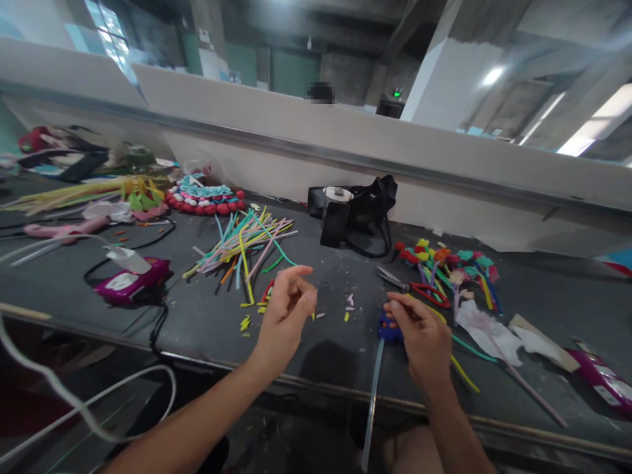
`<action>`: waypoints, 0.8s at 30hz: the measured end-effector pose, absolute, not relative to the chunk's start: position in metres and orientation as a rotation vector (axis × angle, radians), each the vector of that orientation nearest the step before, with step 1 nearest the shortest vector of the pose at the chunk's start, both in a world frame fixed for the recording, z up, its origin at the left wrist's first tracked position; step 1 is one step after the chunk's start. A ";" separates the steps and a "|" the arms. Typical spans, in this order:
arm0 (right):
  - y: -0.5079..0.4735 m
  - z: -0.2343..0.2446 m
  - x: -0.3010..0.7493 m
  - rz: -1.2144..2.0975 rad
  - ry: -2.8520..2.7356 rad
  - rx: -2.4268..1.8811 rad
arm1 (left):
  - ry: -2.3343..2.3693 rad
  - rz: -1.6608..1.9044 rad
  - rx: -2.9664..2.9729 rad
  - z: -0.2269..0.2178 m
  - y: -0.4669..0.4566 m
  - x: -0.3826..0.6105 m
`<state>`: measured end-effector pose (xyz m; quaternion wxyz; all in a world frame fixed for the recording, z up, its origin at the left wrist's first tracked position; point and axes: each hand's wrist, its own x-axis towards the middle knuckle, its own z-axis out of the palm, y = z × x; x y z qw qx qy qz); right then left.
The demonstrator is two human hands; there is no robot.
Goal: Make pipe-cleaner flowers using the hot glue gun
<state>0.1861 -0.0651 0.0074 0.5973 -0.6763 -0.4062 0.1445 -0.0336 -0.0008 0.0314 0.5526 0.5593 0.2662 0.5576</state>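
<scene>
My left hand (286,306) is raised over the front of the dark table, fingers loosely bent, index tip apart from the thumb. I see nothing held in it. Small yellow offcuts (245,322) lie to its left. My right hand (422,332) has thumb and fingertips drawn together; anything between them is too small to make out. Just beside and partly behind it is a blue glue gun (389,329), with a long clear glue stick (374,401) reaching past the table edge. Red-handled scissors (428,295) lie beyond my right hand.
Colored fuzzy stems (237,247) are heaped at left, finished-looking pipe-cleaner flowers (444,263) at right. A black bag (375,204) stands against the back panel. Purple power strips (132,282) lie at both sides, and a white cable (83,411) loops at front left.
</scene>
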 end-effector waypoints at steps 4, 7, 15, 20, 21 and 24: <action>-0.071 0.009 0.213 0.063 -0.761 -1.601 | 0.670 1.196 1.361 0.029 -0.002 -0.034; -0.075 0.003 0.242 -0.062 -0.663 -1.662 | 0.756 1.176 1.306 0.026 -0.001 -0.035; -0.082 -0.020 0.257 -0.045 -0.989 -1.912 | 0.887 1.263 1.382 0.026 0.006 -0.036; -0.064 -0.023 0.214 0.022 -1.416 -1.887 | 0.914 1.266 1.405 0.023 0.005 -0.029; -0.058 -0.023 0.205 0.037 -1.516 -1.877 | 0.917 1.256 1.422 0.022 0.004 -0.028; -0.038 -0.023 0.184 0.056 -1.764 -1.873 | 0.933 1.231 1.515 0.020 0.001 -0.025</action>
